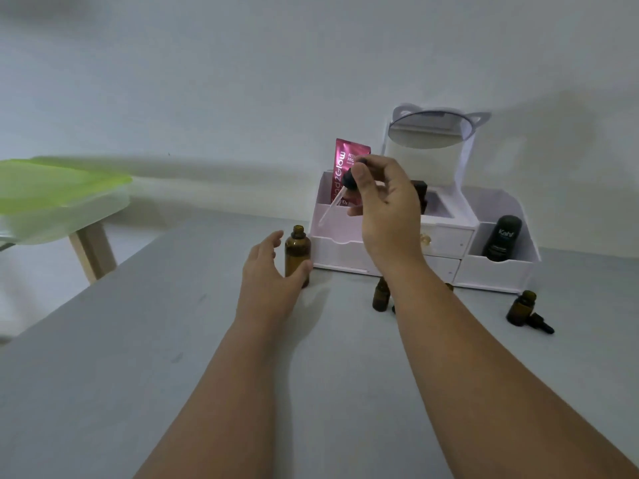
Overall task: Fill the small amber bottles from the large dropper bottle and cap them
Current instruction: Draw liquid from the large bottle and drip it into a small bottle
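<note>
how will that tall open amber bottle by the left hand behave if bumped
The tall amber bottle stands upright, narrow and uncapped, so a knock up high would probably tip it. It looks like glass: likely rigid, slick, breakable. The left hand cupped beside it could steady it; the right hand holds the black-bulbed dropper.

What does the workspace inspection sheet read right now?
Surface: grey table.
Job's things: large amber bottle upright, uncapped; small amber bottle by the right forearm and far-right small bottle, both upright, apparently uncapped; black dropper cap lying beside the latter.
Clutter: white organiser holding pink sachet, black Kahf bottle, mirror.
Hands: left hand cups the large bottle, thumb on it, fingers off; right hand pinches the dropper above.
Cables: nothing seen.
Surroundings: white wall; green-lidded container, left.
</note>
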